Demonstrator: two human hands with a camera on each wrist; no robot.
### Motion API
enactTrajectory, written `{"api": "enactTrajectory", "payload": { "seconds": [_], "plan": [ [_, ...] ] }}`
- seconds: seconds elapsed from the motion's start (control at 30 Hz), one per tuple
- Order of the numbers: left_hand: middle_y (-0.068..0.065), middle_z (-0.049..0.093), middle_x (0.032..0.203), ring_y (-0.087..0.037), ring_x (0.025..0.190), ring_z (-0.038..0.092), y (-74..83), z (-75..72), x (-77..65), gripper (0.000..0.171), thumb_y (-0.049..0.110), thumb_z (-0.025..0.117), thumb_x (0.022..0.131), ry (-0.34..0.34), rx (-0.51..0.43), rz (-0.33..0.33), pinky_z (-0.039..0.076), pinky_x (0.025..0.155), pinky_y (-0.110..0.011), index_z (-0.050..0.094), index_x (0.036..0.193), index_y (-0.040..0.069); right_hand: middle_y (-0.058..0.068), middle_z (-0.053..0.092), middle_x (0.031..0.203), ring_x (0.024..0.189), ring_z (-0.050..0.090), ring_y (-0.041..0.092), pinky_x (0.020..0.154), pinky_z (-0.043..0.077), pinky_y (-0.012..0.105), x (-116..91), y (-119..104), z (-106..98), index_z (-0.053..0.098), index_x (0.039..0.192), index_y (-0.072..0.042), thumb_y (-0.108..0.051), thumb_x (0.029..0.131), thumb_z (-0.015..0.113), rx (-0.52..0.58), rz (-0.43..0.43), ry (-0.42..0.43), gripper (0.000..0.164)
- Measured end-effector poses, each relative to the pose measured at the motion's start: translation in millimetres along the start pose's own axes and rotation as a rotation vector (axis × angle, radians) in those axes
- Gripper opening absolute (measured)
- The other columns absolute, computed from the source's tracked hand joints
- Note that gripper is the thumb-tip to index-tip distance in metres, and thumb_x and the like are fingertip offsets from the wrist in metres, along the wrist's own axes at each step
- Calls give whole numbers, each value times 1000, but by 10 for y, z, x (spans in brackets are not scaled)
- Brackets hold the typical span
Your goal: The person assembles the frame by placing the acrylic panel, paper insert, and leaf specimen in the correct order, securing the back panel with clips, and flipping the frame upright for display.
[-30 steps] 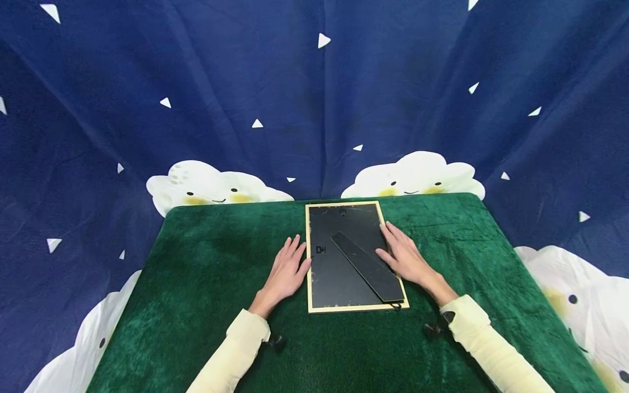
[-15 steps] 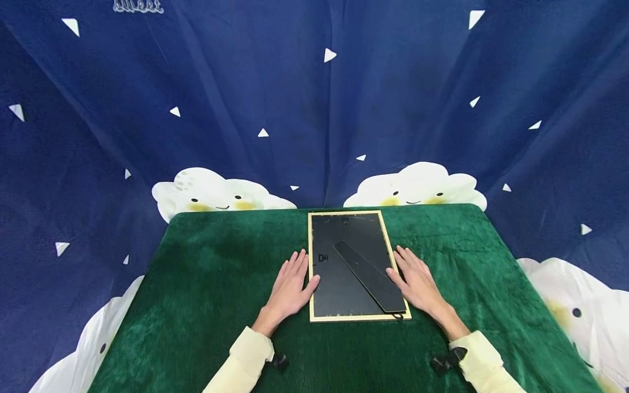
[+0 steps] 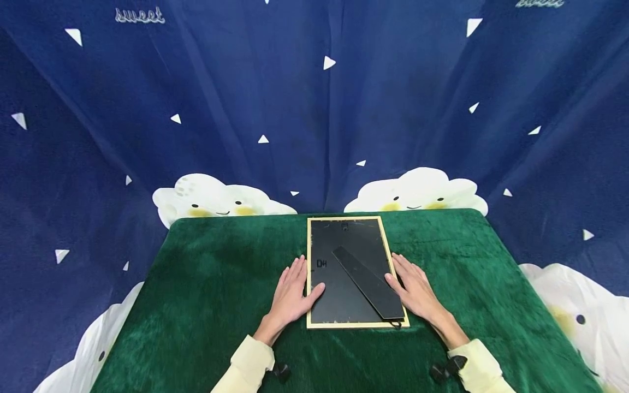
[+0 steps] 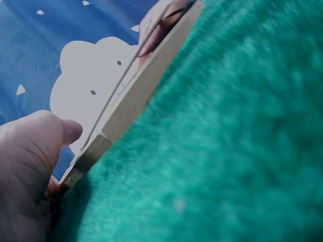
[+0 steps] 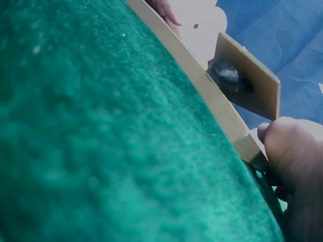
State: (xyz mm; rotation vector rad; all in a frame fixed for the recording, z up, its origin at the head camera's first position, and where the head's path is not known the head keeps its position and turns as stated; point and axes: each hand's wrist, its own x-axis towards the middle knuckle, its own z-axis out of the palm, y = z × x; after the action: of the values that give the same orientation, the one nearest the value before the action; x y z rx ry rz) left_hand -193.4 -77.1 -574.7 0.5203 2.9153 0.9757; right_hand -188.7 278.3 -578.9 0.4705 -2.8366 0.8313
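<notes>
A picture frame (image 3: 324, 300) lies face down on the green cloth, its black back and pale wooden border facing up. A black stand leg (image 3: 366, 284) slants across its back, raised off it at the lower end in the right wrist view. My left hand (image 3: 290, 292) rests along the left border with straight fingers on the outer side, its thumb over the back panel. Along the right border lies my right hand (image 3: 416, 286), fingers extended, thumb reaching over the edge near the stand leg. The undersides of both hands are hidden.
Green plush cloth (image 3: 221, 262) covers the table, whose far edge lies just beyond the picture frame. Behind hangs a dark blue curtain (image 3: 295, 82) printed with white clouds and triangles. A small black device (image 3: 282, 372) sits at the left cuff.
My right hand has slid down the right border, its fingers now beside it. The left thumb has come further over the back panel. The head view has tilted upward slightly.
</notes>
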Motion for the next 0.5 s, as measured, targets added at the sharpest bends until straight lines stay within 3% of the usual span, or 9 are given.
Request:
{"api": "enactTrajectory", "payload": {
  "seconds": [0.17, 0.37, 0.5],
  "plan": [
    [-16, 25, 171, -32, 160, 18, -33, 11, -12, 80, 49, 53, 104, 21, -64, 22, 14, 127, -54, 31, 161, -3, 22, 36, 165, 154, 29, 43, 119, 18, 66, -31, -4, 8, 38, 159, 2, -36, 110, 53, -15, 12, -24, 64],
    [-22, 27, 169, -37, 158, 22, -25, 21, -5, 63, 28, 50, 108, 62, -24, 42, 16, 126, -55, 35, 157, -9, 22, 31, 167, 155, 26, 42, 119, 18, 66, -20, -5, -4, 35, 160, 3, -41, 105, 62, -44, 15, -57, 76],
    [-28, 20, 169, -42, 159, 16, 47, 35, -20, 58, 24, 48, 109, 89, -10, 8, 14, 126, -59, 38, 156, -10, 23, 32, 167, 154, 27, 44, 118, 20, 67, -4, 0, -16, 35, 160, 3, -41, 102, 66, -53, -1, -63, 79]
  ]
}}
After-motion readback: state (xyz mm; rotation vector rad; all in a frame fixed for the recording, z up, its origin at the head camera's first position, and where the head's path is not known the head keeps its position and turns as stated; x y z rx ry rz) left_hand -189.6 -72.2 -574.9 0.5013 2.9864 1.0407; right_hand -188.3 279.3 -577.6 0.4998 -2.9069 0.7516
